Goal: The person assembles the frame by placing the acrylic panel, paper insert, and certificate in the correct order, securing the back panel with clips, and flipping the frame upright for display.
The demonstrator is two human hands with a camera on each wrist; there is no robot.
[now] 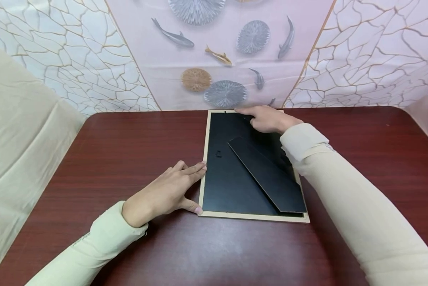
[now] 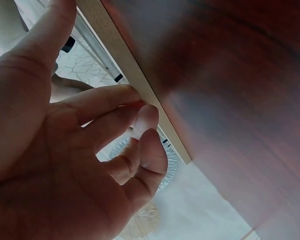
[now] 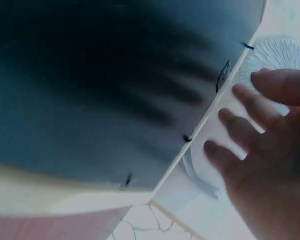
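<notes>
Head view: left hand (image 1: pixel 164 192) steadies the frame (image 1: pixel 253 217), right hand (image 1: pixel 267 119) reaching over its far end (both loosely spread, pinching nothing), seemingly securing the backing (image 1: pixel 228 186); next likely needs tabs (image 3: pixel 247 45) pressed.

We count one picture frame (image 1: pixel 217 186), one stand (image 1: pixel 269 176) on its back, at least three black tabs (image 3: pixel 128 180), one left hand (image 1: pixel 176 182), one right hand (image 1: pixel 267 118), two sleeves (image 1: pixel 103 242) and one tabletop (image 1: pixel 146 147). On the backdrop (image 1: pixel 147 59) we find four round medallions (image 1: pixel 225 93) and at least five fish (image 1: pixel 174 37).
</notes>
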